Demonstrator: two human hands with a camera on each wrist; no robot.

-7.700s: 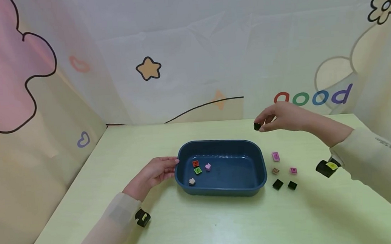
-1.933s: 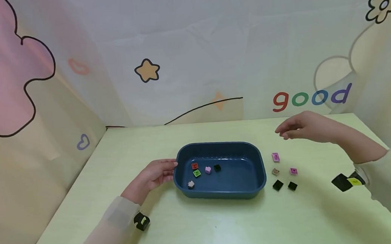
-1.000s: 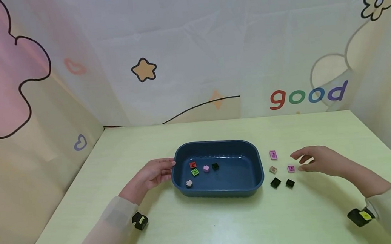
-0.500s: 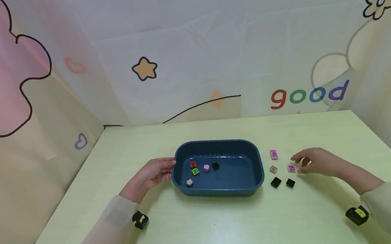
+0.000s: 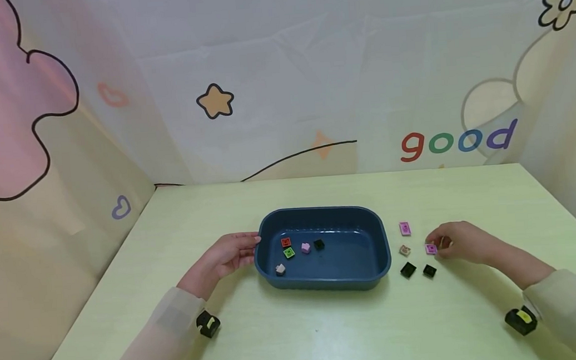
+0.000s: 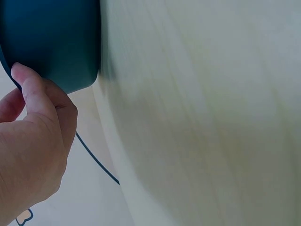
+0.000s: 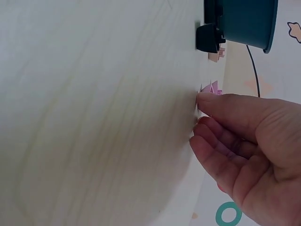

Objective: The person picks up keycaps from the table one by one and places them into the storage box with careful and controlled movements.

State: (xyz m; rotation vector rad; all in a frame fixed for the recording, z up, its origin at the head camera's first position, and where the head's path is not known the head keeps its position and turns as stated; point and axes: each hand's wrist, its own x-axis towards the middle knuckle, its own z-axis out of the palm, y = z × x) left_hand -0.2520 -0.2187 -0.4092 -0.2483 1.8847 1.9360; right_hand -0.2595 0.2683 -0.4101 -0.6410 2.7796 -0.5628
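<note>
My left hand [image 5: 227,255] grips the left rim of the dark blue plastic bin [image 5: 325,283]; in the left wrist view, thumb and fingers [image 6: 35,94] pinch the rim. Inside lie small toy bricks: red [image 5: 285,242], green [image 5: 289,253], pale pink [image 5: 305,248], black [image 5: 319,245] and whitish [image 5: 280,269]. Right of the bin, my right hand [image 5: 465,240] has thumb and forefinger around a small pink brick [image 5: 431,249] on the table. In the right wrist view the thumb [image 7: 221,106] partly hides pink brick pieces [image 7: 212,88].
Near the right hand lie another pink brick [image 5: 405,228], a tan brick [image 5: 405,250] and two black bricks, a larger one [image 5: 408,270] and a smaller one [image 5: 429,271]. A printed curtain [image 5: 280,63] stands behind the pale table [image 5: 279,337].
The black brick once in my right hand now lies in the bin. That hand has since come down to the pink brick, and its fingers have closed in around it. The left hand stays put.
</note>
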